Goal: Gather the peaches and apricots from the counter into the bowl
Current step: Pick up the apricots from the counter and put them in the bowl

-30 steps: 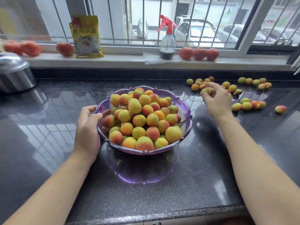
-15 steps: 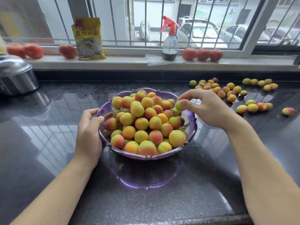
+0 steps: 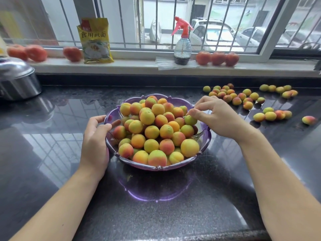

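Purple bowl [image 3: 206,136] sits mid-counter [image 3: 52,153] and it's heaped with fruit already. Left hand [image 3: 95,140] has its fingers curled over the bowl's left rim, gripping it. Right hand [image 3: 217,117] is over the right side of the pile, thumb and fingertips pinching one small green apricot [image 3: 190,120] that's touching the heap. Plenty of loose fruit [image 3: 243,100] scattered on the counter off to the right, well apart from the bowl, near the back edge

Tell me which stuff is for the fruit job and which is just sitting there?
For the job: purple bowl, loose fruit on the counter, green fruit under the right hand, left hand holding the bowl.

Just sitting: yellow packet, spray bottle, tomatoes, metal pot.
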